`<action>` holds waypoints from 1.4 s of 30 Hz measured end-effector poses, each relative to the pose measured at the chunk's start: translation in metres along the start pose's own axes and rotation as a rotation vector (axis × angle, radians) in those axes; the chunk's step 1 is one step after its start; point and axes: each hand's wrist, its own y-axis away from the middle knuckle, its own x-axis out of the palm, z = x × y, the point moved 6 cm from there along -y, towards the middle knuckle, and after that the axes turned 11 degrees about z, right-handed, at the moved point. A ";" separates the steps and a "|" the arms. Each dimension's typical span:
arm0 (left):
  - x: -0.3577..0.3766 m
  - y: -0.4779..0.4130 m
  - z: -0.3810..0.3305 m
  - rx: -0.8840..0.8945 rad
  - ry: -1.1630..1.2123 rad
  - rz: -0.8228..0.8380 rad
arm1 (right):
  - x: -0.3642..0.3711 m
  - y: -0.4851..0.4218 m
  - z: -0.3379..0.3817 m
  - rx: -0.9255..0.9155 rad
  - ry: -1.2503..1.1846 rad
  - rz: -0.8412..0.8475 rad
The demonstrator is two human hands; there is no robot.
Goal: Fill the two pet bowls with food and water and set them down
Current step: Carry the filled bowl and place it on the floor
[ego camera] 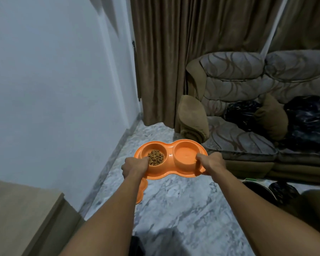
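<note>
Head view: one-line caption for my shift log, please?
Both hands, left and right, carry the orange double pet bowl above marble floor.

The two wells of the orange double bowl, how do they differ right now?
The left well holds brown kibble; the right well has none, and I cannot tell if there is water. The left hand grips by the left well, the right hand by the right well. Both are round, orange.
</note>
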 end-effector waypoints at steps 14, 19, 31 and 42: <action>-0.001 -0.196 -0.091 -0.141 0.191 -0.172 | 0.084 -0.235 0.156 -0.109 0.138 0.184; 0.003 -0.240 -0.117 -0.261 0.326 -0.307 | 0.117 -0.308 0.228 -0.196 0.229 0.336; -0.035 -0.336 -0.089 -0.520 0.539 -0.564 | 0.288 -0.404 0.313 -0.302 0.401 0.639; -0.067 -0.405 -0.001 -0.608 0.717 -0.800 | 0.465 -0.430 0.313 -0.375 0.542 0.833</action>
